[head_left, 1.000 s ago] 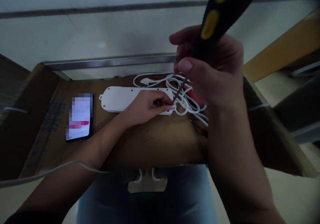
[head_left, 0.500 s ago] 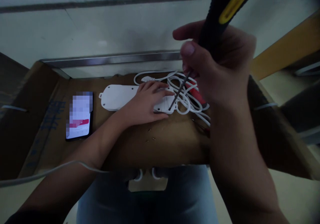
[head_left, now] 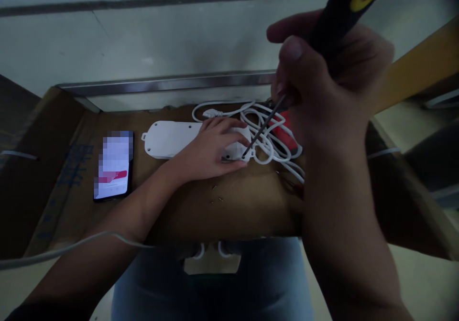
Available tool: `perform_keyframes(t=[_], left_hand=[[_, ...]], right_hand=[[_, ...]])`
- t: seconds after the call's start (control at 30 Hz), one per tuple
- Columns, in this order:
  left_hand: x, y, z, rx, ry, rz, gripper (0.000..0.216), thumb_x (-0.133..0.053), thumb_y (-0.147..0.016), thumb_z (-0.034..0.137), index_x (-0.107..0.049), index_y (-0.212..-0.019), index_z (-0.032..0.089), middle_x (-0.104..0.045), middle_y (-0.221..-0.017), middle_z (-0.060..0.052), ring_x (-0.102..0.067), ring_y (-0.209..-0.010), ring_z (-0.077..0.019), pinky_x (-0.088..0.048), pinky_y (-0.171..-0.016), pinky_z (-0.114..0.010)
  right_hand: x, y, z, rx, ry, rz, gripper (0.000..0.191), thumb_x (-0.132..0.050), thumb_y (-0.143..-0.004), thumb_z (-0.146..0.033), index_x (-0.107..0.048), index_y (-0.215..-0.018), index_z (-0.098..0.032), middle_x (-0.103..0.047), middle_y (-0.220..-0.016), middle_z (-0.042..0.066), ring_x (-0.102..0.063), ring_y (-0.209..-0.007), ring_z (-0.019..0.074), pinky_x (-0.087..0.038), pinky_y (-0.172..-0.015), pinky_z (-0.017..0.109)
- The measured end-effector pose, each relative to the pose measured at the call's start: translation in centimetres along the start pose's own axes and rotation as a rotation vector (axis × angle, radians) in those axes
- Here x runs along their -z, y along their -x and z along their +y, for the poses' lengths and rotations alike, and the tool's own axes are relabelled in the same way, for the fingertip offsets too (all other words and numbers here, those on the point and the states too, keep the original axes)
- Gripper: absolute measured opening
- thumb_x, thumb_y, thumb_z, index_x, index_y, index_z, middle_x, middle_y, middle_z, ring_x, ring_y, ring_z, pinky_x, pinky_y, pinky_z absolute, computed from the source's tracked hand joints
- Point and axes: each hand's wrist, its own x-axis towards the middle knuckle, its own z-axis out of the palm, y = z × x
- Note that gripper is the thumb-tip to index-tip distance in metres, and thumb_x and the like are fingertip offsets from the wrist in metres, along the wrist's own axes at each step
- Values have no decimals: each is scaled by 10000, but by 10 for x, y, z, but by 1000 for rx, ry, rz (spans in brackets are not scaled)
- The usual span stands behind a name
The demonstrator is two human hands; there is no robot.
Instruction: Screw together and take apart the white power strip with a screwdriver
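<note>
A white power strip (head_left: 172, 139) lies with its screw-hole side up on the cardboard. Over its right half rests my left hand (head_left: 211, 144), holding it down with the thumb along the near edge and the fingers bent across the top. My right hand (head_left: 322, 72) is wrapped round the black and yellow handle of a screwdriver (head_left: 266, 123). Its slanting shaft comes down to the screw hole at the strip's near right corner, and the tip appears to be in or at that hole. Several small screws (head_left: 217, 195) lie on the cardboard in front of my left hand.
The strip's coiled white cord (head_left: 263, 144) and plug (head_left: 212, 113) lie behind and right, over a red object (head_left: 285, 132). A lit phone (head_left: 113, 168) lies left. Cardboard walls (head_left: 412, 206) rise at both sides. A white cable (head_left: 71, 247) crosses the front left.
My right hand and the screwdriver handle have shifted right and slightly up, so the shaft leans more to the right. The tip stays at the corner hole. My left thumb has slid slightly right.
</note>
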Motion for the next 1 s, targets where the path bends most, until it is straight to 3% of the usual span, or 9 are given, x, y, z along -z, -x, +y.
perform_keyframes(t=[0.27, 0.4, 0.5, 0.57, 0.7, 1.0], left_hand=[[-2, -3, -1, -17, 132, 82, 166, -658, -960, 345, -709, -923, 191, -712, -1219, -83, -628, -1188, -233, -427, -1075, -406], [4, -2, 0, -17, 81, 120, 141, -678, -938, 314, -722, -883, 191, -736, -1071, -60, -644, -1059, -213, -445, -980, -374], [10, 1, 8, -102, 78, 4, 79, -655, -925, 221, -706, -872, 194, -746, -938, -20, -652, -932, -171, -444, -940, -336], [11, 4, 17, -158, 82, -114, 97, -622, -934, 173, -693, -871, 195, -743, -897, -2, -653, -887, -147, -447, -921, -306], [0, 9, 29, -246, -33, -255, 173, -570, -953, 137, -697, -851, 194, -709, -830, 5, -632, -870, -151, -446, -887, -309], [-11, 11, 32, -305, -164, -310, 139, -618, -958, 184, -723, -871, 211, -726, -893, 3, -626, -898, -155, -415, -884, -336]], right_hand=[[3, -8, 2, 28, -85, 136, 249, -816, -842, -344, -776, -947, -123, -557, -642, -13, -498, -492, 49, -330, -426, 210], [3, -14, -1, 40, -118, 406, 279, -878, -729, -398, -768, -825, -160, -593, -731, -24, -461, -462, 23, -303, -363, 202], [8, -16, 1, 96, -39, 537, 262, -844, -751, -374, -738, -819, -144, -618, -790, -30, -484, -497, -3, -325, -399, 156], [10, -15, 6, 139, 95, 488, 302, -788, -800, -407, -722, -882, -125, -636, -828, -25, -506, -530, -17, -340, -448, 136], [9, -11, 13, 153, 255, 382, 367, -738, -874, -438, -695, -937, -79, -571, -701, -25, -498, -534, -1, -440, -537, 164], [6, -8, 18, 95, 207, 337, 363, -774, -866, -442, -700, -925, -91, -524, -656, -20, -484, -527, 27, -410, -535, 192]])
